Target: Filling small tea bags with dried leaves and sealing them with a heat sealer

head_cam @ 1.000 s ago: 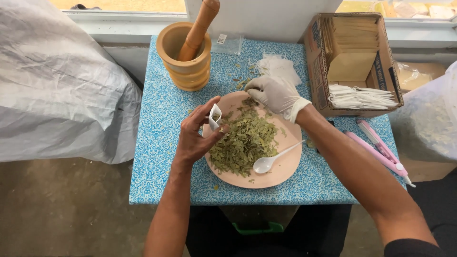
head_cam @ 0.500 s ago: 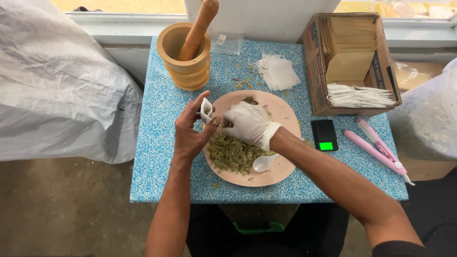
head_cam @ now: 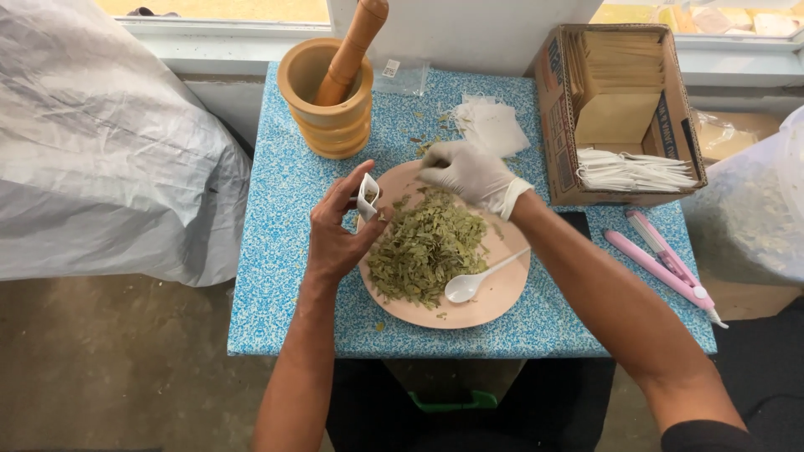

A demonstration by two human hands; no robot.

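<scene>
My bare left hand (head_cam: 339,230) holds a small white paper bag (head_cam: 367,197) open at the left rim of a pale pink plate (head_cam: 502,293). The plate carries a heap of dried green leaves (head_cam: 427,247) and a white plastic spoon (head_cam: 477,280). My right hand (head_cam: 465,172), in a white glove, hovers over the plate's far edge with fingers pinched, apparently on a few leaves. Both hands work above a blue speckled table (head_cam: 285,276).
A wooden mortar (head_cam: 328,105) with a pestle (head_cam: 356,46) stands at the back left. Empty white bags (head_cam: 492,125) lie behind the plate. A cardboard box (head_cam: 620,109) of packets sits at right, with pink tools (head_cam: 662,259) near it. A grey plastic sack (head_cam: 100,151) lies left.
My gloved right hand has pulled back from the small bag to the plate's far edge. The left hand with the bag has stayed nearly in place.
</scene>
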